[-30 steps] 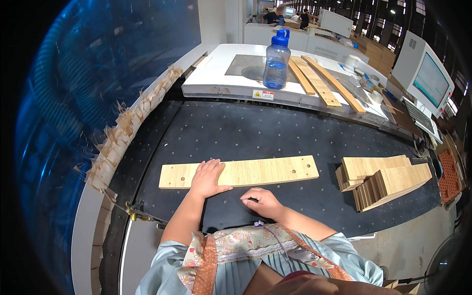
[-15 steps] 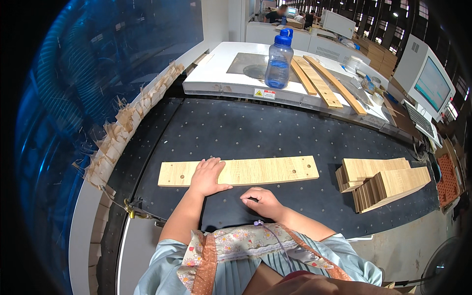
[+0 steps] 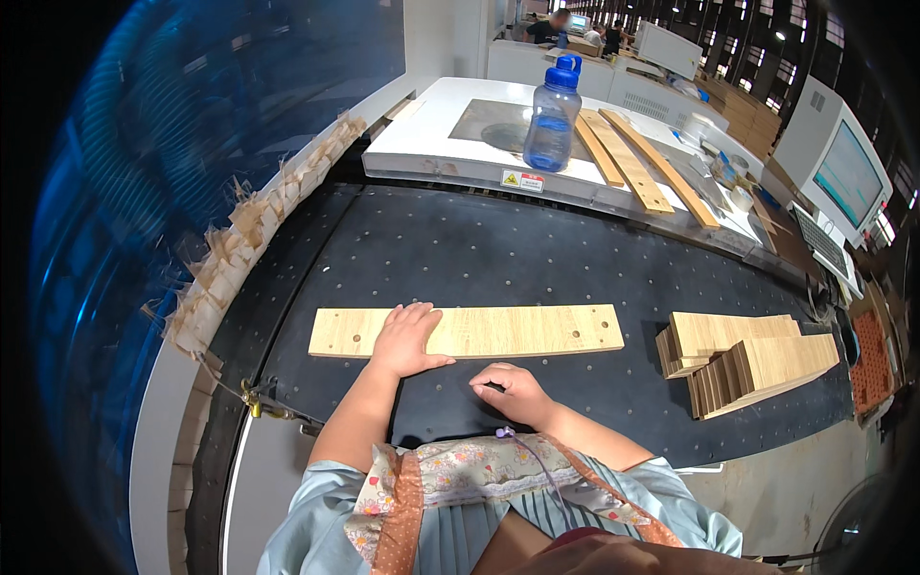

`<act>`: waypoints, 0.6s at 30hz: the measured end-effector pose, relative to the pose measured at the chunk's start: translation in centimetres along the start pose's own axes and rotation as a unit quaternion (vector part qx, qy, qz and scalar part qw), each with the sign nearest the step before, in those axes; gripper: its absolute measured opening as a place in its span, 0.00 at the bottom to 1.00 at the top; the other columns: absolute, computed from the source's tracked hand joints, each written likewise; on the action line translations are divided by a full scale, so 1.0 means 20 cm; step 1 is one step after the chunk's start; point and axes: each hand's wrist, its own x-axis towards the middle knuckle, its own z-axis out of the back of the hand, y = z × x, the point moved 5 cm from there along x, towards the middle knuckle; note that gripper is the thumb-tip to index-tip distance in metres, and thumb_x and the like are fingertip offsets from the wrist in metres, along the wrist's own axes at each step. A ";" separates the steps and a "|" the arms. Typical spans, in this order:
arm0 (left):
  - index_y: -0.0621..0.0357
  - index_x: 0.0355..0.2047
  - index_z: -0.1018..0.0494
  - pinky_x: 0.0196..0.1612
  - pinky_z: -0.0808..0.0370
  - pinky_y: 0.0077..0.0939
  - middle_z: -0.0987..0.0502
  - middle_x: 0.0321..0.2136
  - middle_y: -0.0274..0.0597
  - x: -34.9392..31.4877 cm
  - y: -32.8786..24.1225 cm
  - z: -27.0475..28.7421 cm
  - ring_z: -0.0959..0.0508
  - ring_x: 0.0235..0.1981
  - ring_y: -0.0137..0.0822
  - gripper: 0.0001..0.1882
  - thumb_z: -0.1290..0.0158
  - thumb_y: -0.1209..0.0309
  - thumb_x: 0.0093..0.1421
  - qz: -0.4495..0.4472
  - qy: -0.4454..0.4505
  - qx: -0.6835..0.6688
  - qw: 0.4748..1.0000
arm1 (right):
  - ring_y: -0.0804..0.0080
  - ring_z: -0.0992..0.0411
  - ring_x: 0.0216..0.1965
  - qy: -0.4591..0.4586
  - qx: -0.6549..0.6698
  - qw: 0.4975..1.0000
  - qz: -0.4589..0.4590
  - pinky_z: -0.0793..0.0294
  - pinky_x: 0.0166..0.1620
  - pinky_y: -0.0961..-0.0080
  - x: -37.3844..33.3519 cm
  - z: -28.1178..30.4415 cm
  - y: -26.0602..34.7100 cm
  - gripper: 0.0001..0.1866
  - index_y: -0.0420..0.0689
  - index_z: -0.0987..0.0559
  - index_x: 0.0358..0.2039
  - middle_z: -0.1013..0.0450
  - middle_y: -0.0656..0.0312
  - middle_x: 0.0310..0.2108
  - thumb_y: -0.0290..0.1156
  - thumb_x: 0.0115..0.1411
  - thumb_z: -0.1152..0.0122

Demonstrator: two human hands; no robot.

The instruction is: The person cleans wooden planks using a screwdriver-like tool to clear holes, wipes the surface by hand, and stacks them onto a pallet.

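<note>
my left hand lies flat on the long wood board, fingers spread, resting on top and not closed around it. the board is right under that palm, on the black table, and more of it sticks out to the right than to the left. i am far away and can't feel how hard the palm pushes. if it pushes too lightly, i think the board could slip. if it shoves from there, off the middle, the long end could swing. just to the right and nearer the body, my right hand is curled in a loose fist, apart from the board. i see nothing in it, but can't tell if something tiny hides inside. well to the right of both hands sit short boards, stacked like uneven steps. a bump from the board's end could make the top ones slide. far past the grip, a blue-topped bottle stands near narrow wood strips. a knocked strip could tip it.
</note>
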 end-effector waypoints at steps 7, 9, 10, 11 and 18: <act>0.56 0.53 0.33 0.63 0.46 0.46 0.34 0.56 0.48 -0.01 0.01 -0.01 0.38 0.60 0.47 0.44 0.37 0.45 0.38 -0.004 -0.013 -0.004 1.000 | 0.62 0.26 0.36 0.002 0.000 1.000 -0.013 0.28 0.41 0.72 0.00 0.00 -0.01 0.07 0.40 0.21 0.34 0.24 0.56 0.32 0.26 0.55 0.40; 0.56 0.53 0.33 0.63 0.46 0.46 0.34 0.56 0.48 0.00 0.00 0.00 0.38 0.60 0.47 0.44 0.37 0.45 0.38 -0.008 -0.014 -0.005 1.000 | 0.62 0.26 0.36 0.000 -0.004 1.000 -0.015 0.28 0.41 0.72 0.00 0.00 -0.01 0.06 0.40 0.21 0.34 0.24 0.56 0.32 0.26 0.55 0.40; 0.56 0.53 0.33 0.63 0.46 0.46 0.34 0.56 0.48 -0.01 0.01 0.00 0.38 0.60 0.47 0.44 0.37 0.45 0.38 -0.007 -0.014 -0.006 1.000 | 0.62 0.26 0.36 0.000 -0.005 1.000 -0.013 0.28 0.41 0.72 0.00 -0.01 -0.01 0.06 0.40 0.21 0.34 0.24 0.56 0.32 0.26 0.54 0.40; 0.56 0.53 0.33 0.63 0.46 0.46 0.34 0.56 0.48 -0.01 0.01 -0.01 0.38 0.60 0.47 0.44 0.37 0.45 0.38 -0.006 -0.015 -0.006 1.000 | 0.62 0.26 0.36 0.000 -0.007 1.000 -0.010 0.28 0.41 0.72 0.00 -0.01 -0.01 0.06 0.40 0.21 0.34 0.24 0.56 0.32 0.26 0.54 0.40; 0.56 0.53 0.33 0.63 0.46 0.46 0.34 0.56 0.48 -0.01 0.01 0.00 0.38 0.60 0.47 0.44 0.36 0.45 0.38 -0.005 -0.011 -0.007 1.000 | 0.62 0.26 0.35 -0.006 -0.009 1.000 0.004 0.28 0.40 0.72 0.00 -0.01 0.00 0.06 0.40 0.21 0.33 0.24 0.57 0.31 0.25 0.54 0.40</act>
